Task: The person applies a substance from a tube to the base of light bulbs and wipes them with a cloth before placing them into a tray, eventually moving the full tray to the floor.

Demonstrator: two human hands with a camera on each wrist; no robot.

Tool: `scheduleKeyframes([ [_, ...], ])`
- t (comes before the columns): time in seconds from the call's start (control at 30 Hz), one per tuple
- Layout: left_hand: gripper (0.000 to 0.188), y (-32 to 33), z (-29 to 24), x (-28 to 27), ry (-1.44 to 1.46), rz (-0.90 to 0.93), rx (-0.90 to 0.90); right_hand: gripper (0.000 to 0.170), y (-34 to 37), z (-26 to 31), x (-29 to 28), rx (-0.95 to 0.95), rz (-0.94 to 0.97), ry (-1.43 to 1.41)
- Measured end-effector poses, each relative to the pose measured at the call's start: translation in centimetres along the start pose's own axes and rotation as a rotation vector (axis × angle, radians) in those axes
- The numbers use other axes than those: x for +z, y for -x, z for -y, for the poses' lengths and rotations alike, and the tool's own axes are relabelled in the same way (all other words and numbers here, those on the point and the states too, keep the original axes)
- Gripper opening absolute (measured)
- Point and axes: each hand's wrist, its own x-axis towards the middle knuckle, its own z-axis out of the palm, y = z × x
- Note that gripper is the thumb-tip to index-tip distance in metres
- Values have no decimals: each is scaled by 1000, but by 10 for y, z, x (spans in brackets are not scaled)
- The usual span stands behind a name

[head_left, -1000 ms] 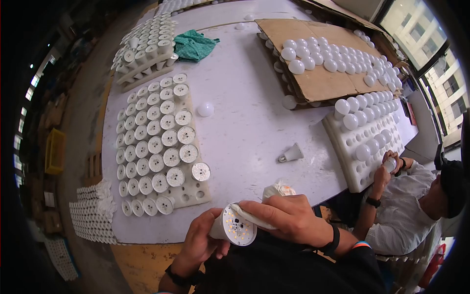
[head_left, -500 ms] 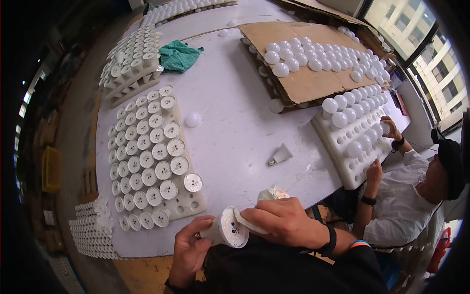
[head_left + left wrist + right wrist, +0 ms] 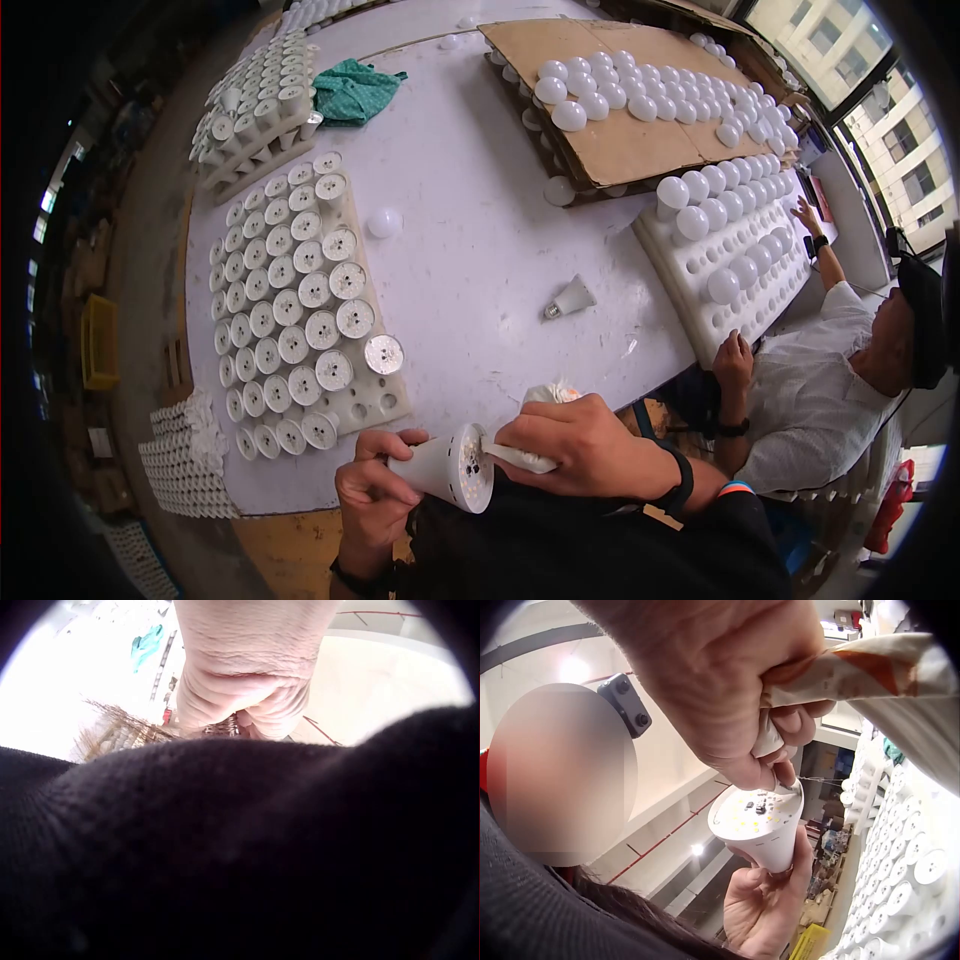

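Observation:
My left hand (image 3: 370,490) grips a white cone-shaped LED bulb body (image 3: 428,468), tilted so its open end, with chips on a round board (image 3: 474,465), faces my right hand (image 3: 590,450). In that right hand is a soft white squeeze bag (image 3: 855,671) with orange marks. Its narrow end is pinched by the fingers right at the bulb body's rim in the right wrist view. Dark cloth covers most of the left wrist view, where only the back part of my left hand (image 3: 247,660) shows.
A foam tray (image 3: 388,405) on the left carries rows of open bulb bodies. One bulb body (image 3: 571,298) lies on its side; a dome (image 3: 384,222) sits farther back. Domes cover the cardboard (image 3: 620,165). At right, a person (image 3: 825,385) sits by another foam tray (image 3: 690,290).
The bulb body has shifted left and turned more sideways in my left hand, while the bag's tip stays at its rim. The other person's far hand has moved outward past the tray.

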Motion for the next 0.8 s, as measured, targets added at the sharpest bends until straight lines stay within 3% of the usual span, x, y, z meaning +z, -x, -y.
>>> scheduleKeyframes([
  [0.17,21,0,10,-4,19,41,105,17,2,0,-1,56,25,-151],
  [0.27,19,-14,22,-3,159,111,200,15,1,3,-14,198,73,-268],
  [0.33,27,-28,29,2,426,-158,-126,16,5,1,-23,277,-10,-310],
  [0.37,31,-42,41,0,377,-170,-244,17,9,0,-26,366,-89,-366],
  [0.43,32,-66,78,-5,262,-243,-470,22,21,-9,-31,359,-145,-376],
  [0.53,38,-92,166,-34,207,-255,-637,24,37,-20,-43,318,-182,-234],
  [0.57,39,-101,190,-36,194,-295,-656,23,44,-23,-47,405,-151,-239],
  [0.63,42,-124,223,-27,195,-319,-641,23,47,-25,-58,317,-234,-76],
  [0.73,45,-138,229,0,78,-248,-582,23,56,-44,-54,372,-265,-258],
  [0.8,41,-132,228,11,-547,-117,-374,23,54,-48,-56,356,-270,-173],
])
